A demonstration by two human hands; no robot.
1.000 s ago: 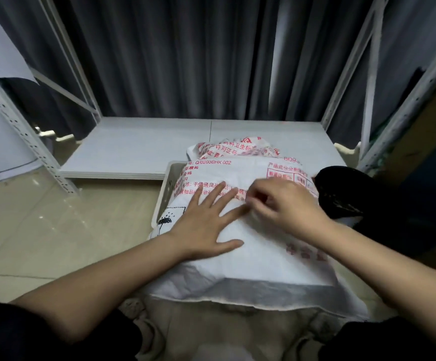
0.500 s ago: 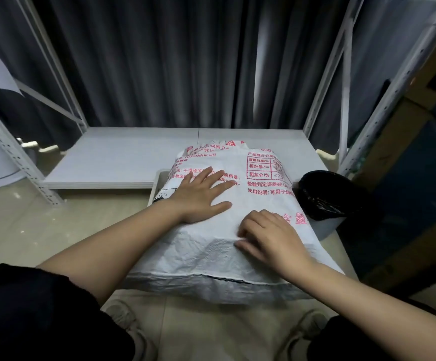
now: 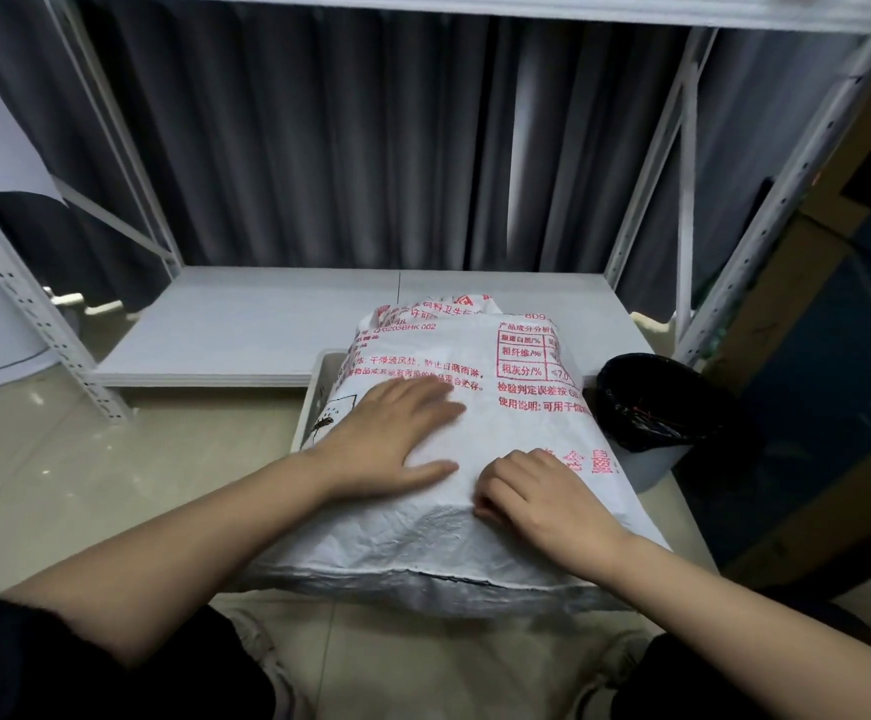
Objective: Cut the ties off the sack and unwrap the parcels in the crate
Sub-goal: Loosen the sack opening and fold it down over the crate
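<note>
On top of the big white woven plastic sack with red writing (image 3: 480, 459), the fingers (image 3: 423, 402) of the left hand (image 3: 397, 439) lie flat and straight. They press down on the left part of the sack and hold nothing. The left thumb sticks out toward the right, near the other hand.

Just to the right and nearer, the fingers (image 3: 495, 483) of the right hand (image 3: 542, 498) are curled down into the sack. Their tips dig into the crinkly top by its near edge. It is too hard to tell if they pinch the sack or only push on it.

Both bare arms come in from the near corners, out of black sleeves (image 3: 85, 662).

The sack lies in a white plastic crate (image 3: 319, 392) on the shiny tan floor (image 3: 111, 485). It is so big that it hides most of the crate and hangs over its near side. Only the left rim and far left corner of the crate show. The far end of the sack is bunched up.

Right beside the sack, on the right, stands a round white bin with a black bag inside (image 3: 651, 407).

Farther away is a low white shelf board (image 3: 246, 330) in a white metal rack (image 3: 33, 314). Behind the rack hang dark grey curtains (image 3: 319, 148). On the far right stand brown and blue cardboard boxes (image 3: 818, 381).
</note>
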